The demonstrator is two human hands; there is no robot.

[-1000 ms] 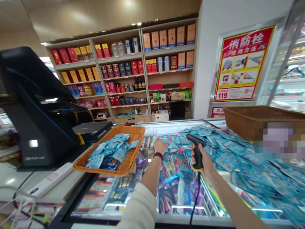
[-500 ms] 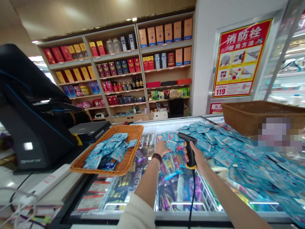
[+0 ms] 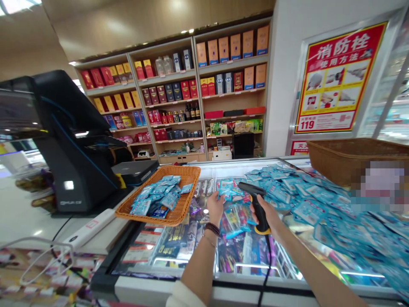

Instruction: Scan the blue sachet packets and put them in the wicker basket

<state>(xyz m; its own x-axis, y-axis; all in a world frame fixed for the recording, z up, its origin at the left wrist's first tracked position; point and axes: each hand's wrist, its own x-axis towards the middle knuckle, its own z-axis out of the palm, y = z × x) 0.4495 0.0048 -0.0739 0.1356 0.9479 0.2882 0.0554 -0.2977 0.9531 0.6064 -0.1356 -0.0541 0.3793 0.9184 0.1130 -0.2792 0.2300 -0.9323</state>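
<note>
Head view: clasped a scanner (image 3: 252, 189) in the right hand (image 3: 270, 214), with its cable (image 3: 270, 256) cut off below. Held the left hand (image 3: 215, 208) at blue packets (image 3: 228, 188); could not tell, for blur, whether pinching one. Rightward of the scanner, saw more packets (image 3: 308, 211), cropped by the frame.

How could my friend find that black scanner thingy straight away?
Find the glass-topped case in front of the tall shelves. Over its middle, the right hand grips the scanner. Unlike the flat blue packets nearby, it's black with yellow trim and trails a dark cord.
</note>
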